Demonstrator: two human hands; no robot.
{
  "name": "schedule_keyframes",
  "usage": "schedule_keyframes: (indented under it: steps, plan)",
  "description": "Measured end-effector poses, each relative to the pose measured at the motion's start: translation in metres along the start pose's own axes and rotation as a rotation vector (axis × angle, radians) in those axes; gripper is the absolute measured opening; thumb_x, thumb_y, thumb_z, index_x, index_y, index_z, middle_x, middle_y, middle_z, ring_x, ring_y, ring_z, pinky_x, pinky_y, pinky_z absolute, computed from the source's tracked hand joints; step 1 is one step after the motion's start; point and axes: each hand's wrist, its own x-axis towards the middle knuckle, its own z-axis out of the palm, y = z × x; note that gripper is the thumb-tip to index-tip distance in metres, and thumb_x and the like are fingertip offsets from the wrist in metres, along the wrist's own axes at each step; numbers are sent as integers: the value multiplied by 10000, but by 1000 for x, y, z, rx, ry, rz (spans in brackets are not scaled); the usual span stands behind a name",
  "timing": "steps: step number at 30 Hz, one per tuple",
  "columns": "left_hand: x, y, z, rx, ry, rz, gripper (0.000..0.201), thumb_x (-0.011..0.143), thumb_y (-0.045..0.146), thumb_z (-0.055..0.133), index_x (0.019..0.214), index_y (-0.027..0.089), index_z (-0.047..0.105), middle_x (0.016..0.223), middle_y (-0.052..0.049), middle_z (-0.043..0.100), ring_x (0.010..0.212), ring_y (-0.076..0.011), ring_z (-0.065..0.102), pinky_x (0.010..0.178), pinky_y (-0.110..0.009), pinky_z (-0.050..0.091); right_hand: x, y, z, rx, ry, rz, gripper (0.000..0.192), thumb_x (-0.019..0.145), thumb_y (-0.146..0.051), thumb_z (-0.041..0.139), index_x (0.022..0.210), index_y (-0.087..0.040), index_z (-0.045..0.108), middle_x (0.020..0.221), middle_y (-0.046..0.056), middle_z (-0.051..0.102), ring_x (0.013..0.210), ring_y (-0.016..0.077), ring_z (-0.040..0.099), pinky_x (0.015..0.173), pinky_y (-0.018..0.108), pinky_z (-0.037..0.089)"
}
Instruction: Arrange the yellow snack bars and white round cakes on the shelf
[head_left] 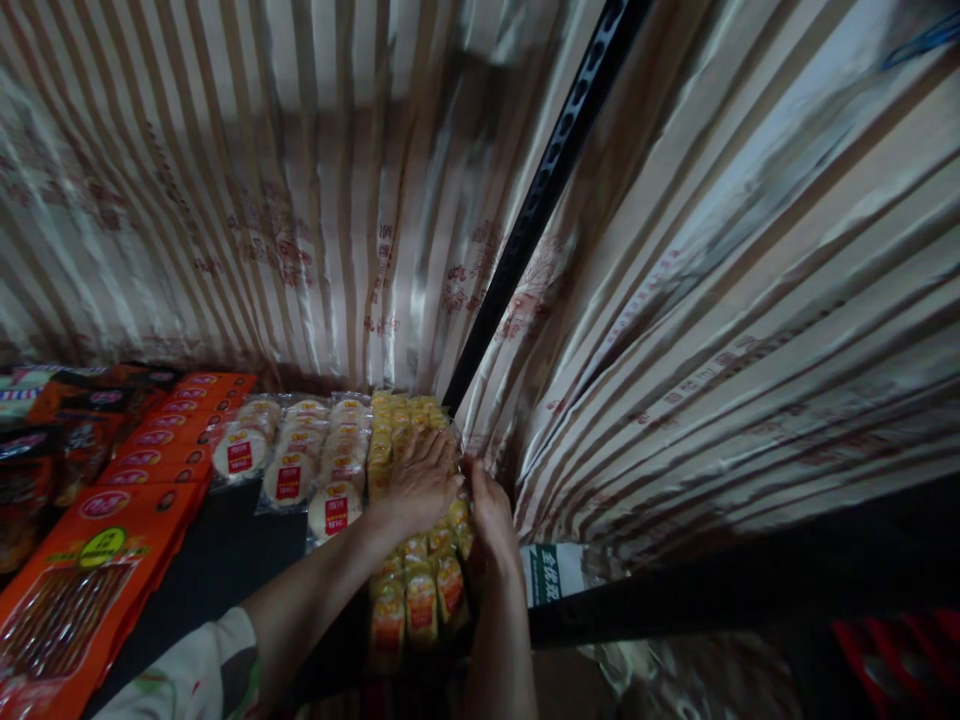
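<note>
Striped beige-and-white plastic sheeting point(712, 300), glossy and printed with faint red marks, hangs as a backdrop behind and to the right of everything, folded into long pleats. A black perforated metal upright point(540, 200) runs slantwise through it, from the top of the view down to the back corner of the dark shelf point(225, 550). Flat orange snack cartons with clear windows point(90, 570) lie in a stepped row along the shelf's left side, and dark red-brown packets point(45, 440) sit further left. Next to the cartons, three rows of clear bags holding pale round cakes with red labels point(300, 460) run from front to back.

Yellow-and-orange packets of small cakes point(420, 590) fill the right end of the shelf in close rows, their line running away from the person toward the upright, hard against the sheeting. A green-and-white printed card point(555, 570) shows just to their right, partly tucked behind the shelf's black front rail.

On top of the far packets lies the left hand point(424, 475), palm down, fingers together and flat, pressing the packs. Just beside it, the right hand point(487, 515) stands edge-on between the packets and the sheeting; its fingers are hidden among the packs, so I cannot tell their state.
</note>
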Motion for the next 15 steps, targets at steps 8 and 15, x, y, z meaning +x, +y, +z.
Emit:
schedule_keyframes:
  steps: [8,15]
  plan:
    - [-63,-1,7,-14,130,7,507,932,392,292,1360,134,378,1461,-100,306,1376,-221,199,1145,-454,146,-34,-19,13,-367,15,-62,695,780,-700,308,1166,-216,623,1245,76,577,1232,262,455,1080,392,280]
    - [-71,7,-6,-53,144,45,548,908,471,326,1358,163,384,1462,-98,310,1376,-224,202,1143,-452,138,-42,-20,12,-396,-11,-88,790,805,-705,247,1267,-131,531,1314,109,511,1259,230,425,1075,346,272]
